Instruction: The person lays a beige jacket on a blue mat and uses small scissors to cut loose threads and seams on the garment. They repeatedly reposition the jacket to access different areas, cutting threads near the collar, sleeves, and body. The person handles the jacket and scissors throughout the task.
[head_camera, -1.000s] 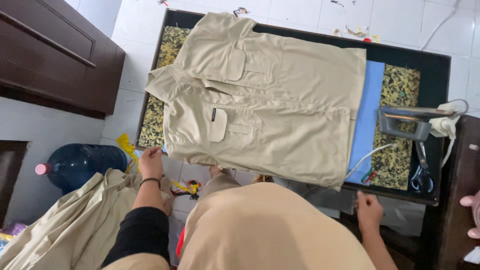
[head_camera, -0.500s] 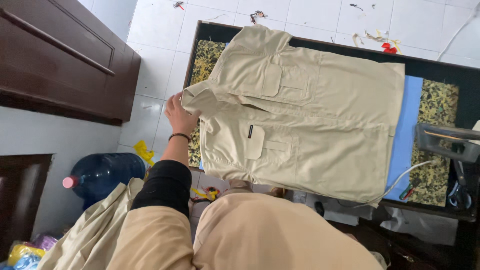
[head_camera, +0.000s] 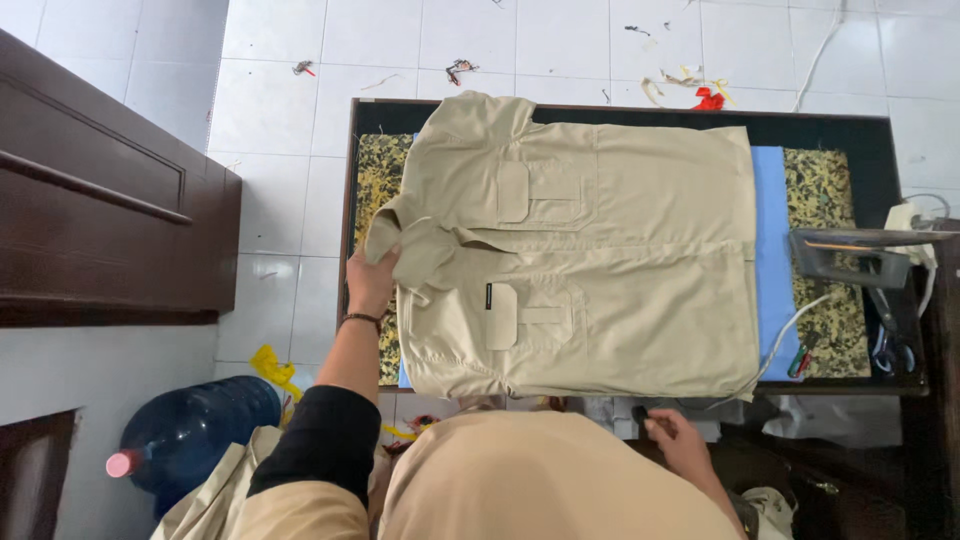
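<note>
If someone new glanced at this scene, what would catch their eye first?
A beige shirt lies spread flat, front up, over the dark table. The left hand grips its collar at the table's left end. A big blue water bottle lies on the floor, bottom left.

So your shirt (head_camera: 590, 250) is plain khaki beige all over, pockets included, with one tiny black tab on the nearer pocket. The table (head_camera: 870, 130) under it is black around the rim, topped with a mottled yellow-and-black speckled pad (head_camera: 380, 180), and there's a light blue cloth (head_camera: 772, 260) peeking out past the shirt's hem. Your left hand (head_camera: 372, 282) has a thin dark band on the wrist, above a black sleeve (head_camera: 318, 440). The floor (head_camera: 300, 120) is white tile with a red scrap (head_camera: 710, 99) lying on it. The cabinet (head_camera: 100, 220) is dark brown wood. The water jug (head_camera: 195, 432) is deep blue with a pink cap, beside a yellow bag (head_camera: 270, 367). The scissors (head_camera: 888, 340) have blue handles.
</note>
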